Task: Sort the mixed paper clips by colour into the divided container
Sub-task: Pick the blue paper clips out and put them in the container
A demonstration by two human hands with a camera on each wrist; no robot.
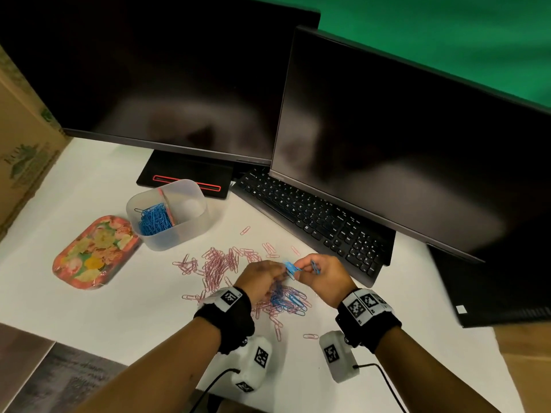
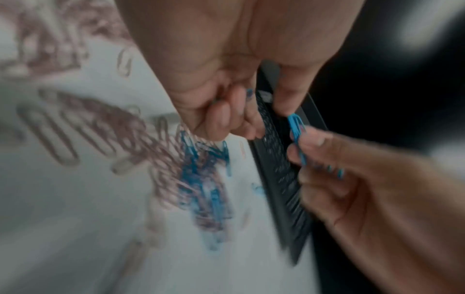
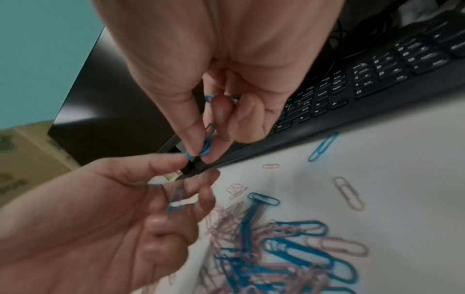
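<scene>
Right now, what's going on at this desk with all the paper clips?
A person is sorting paper clips by colour. Both hands, left hand and right hand, pinch blue paper clips above a mixed pink and blue pile on the white desk. The divided container holds blue clips in one compartment; its other compartment looks empty. Many pink paper clips lie loose.

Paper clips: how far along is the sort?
Done: a batch of blue clips sits in the left compartment of the divided container; the right one looks empty. In hand: both hands pinch blue clips, left hand, right hand. Left: the whole pink scatter and the mixed pile on the table.
</scene>
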